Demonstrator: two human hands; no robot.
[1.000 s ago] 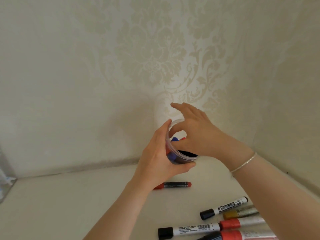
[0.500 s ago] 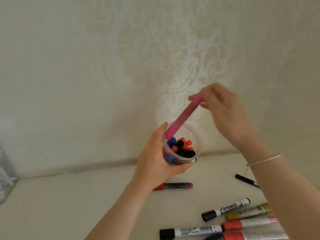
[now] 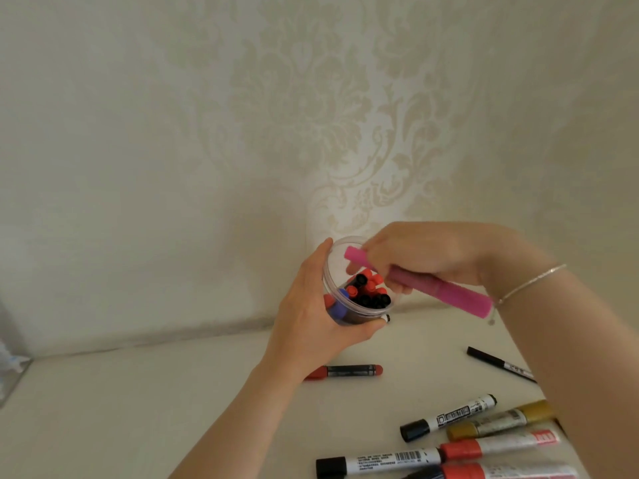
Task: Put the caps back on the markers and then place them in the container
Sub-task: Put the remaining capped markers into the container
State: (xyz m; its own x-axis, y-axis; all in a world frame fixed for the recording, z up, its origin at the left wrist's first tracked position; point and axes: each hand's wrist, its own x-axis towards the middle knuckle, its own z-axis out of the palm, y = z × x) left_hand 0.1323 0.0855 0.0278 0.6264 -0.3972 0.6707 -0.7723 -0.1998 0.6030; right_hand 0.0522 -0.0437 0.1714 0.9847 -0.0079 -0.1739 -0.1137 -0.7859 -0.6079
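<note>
The task looked partly done: the clear round plastic container [image 3: 359, 299], held tilted above the pale tabletop [image 3: 145, 416] by the left hand [image 3: 311, 319], whose fingers and thumb curled round its wall, already carried a cluster of red, black and blue capped markers [image 3: 368, 292] standing on end. The right hand [image 3: 428, 257] gripped a thick pink marker [image 3: 446, 288] across its middle, fingers wrapped over the barrel, with one end of the marker over the container's mouth and the other pointing back toward the wrist, which wore a thin silver bracelet [image 3: 529, 283]; whether that marker wore its cap could not be told for certain. It lay nearly level and not nose-down, so it seemed not yet seated among the others. A good deal remained on the table: a red-ended marker with a dark barrel [image 3: 345, 371] just below the left wrist, a slim black pen [image 3: 498, 364] partly hidden by the right forearm, and near the lower edge a white marker with a black cap [image 3: 449, 417], a gold marker [image 3: 501, 423], a white-and-red marker with a black cap [image 3: 432, 458] and another red-and-white one [image 3: 501, 473] cut off by the frame. The crowded caps inside left little room, which looked the likeliest hindrance to sliding the fat pink marker in; the patterned cream wallpaper [image 3: 311, 115] behind stood close but clear of the hands.
</note>
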